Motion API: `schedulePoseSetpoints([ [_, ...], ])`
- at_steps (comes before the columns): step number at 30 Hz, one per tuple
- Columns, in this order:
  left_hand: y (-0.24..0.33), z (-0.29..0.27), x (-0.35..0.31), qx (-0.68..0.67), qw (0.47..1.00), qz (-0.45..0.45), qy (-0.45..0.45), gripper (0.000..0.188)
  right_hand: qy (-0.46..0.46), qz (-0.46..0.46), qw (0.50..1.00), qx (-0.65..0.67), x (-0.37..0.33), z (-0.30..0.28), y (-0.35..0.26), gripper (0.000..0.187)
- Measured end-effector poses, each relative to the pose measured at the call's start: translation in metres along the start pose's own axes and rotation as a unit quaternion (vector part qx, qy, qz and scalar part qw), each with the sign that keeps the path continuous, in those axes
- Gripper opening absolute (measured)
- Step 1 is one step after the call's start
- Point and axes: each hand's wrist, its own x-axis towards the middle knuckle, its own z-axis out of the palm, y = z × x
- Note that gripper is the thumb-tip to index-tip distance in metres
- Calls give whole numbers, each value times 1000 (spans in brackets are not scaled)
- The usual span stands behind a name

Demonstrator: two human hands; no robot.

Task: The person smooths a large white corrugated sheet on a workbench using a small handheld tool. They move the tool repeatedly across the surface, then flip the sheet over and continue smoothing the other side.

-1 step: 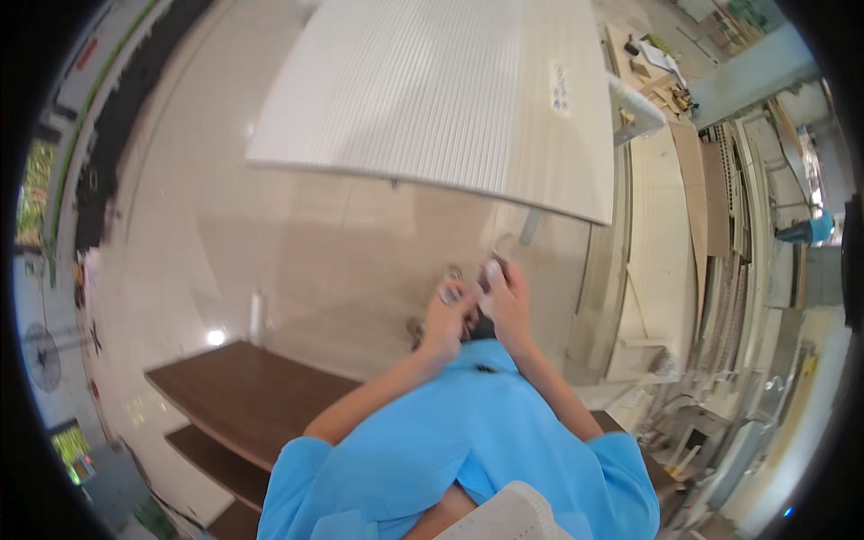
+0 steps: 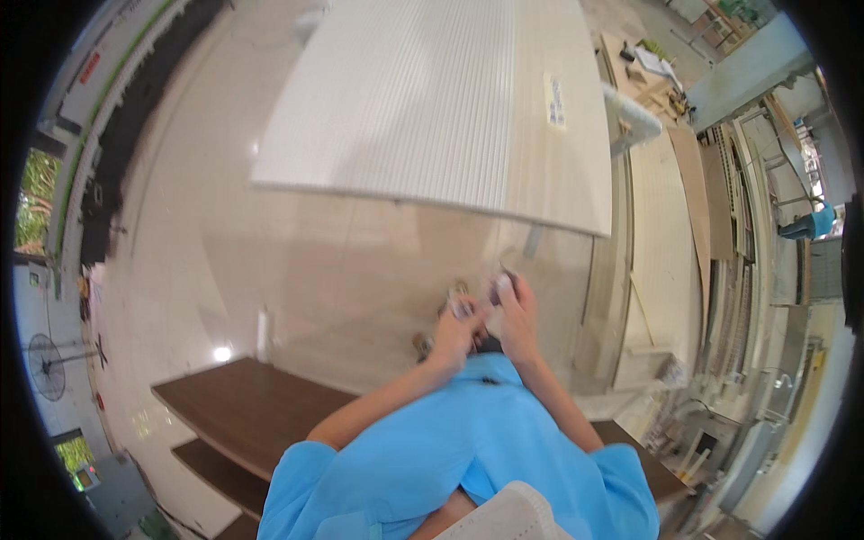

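In front of my waist, my left hand [image 2: 457,333] and my right hand [image 2: 515,319] are close together, thumbs facing each other. The right fingers are wrapped round a small dark object [image 2: 496,286]; a thin curved strip shows just above it. Its kind is too blurred to tell. The left fingers are curled in a pinch beside it, and what is in them, if anything, is hidden. Beyond both hands lies a large white ribbed panel [image 2: 432,117], its near edge apart from my fingers. A pale label [image 2: 555,101] is stuck on the panel.
Brown boards [image 2: 256,400] are at my left side, in layers. Long pale panels [image 2: 661,252] lie along the right. A padded support arm [image 2: 634,117] stands by the ribbed panel. A fan [image 2: 45,366] is at the far left; a person in blue [image 2: 810,223] is far right.
The whole scene sits slightly lower in the picture, panel and hands alike. Both hands stay together, and the right one still holds the dark object.
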Motion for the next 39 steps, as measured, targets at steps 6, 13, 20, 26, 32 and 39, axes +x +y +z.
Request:
schedulePoseSetpoints([
  [6,26,33,45,137,979,-22,-149,22,129,18,968,216,33,-29,7,21],
  [13,56,54,85,214,954,18,-209,23,121,-8,955,270,84,-43,-11,23],
  [20,147,79,166,386,891,180,-156,24,314,-22,942,117,89,-110,-48,27],
  [26,199,108,283,570,721,393,-29,44,423,20,898,116,68,-143,-15,28],
  [32,211,140,318,589,604,535,-47,33,481,25,875,55,71,-147,-12,28],
  [39,207,136,323,571,621,536,-37,34,473,-14,878,-75,96,-143,-24,27],
])
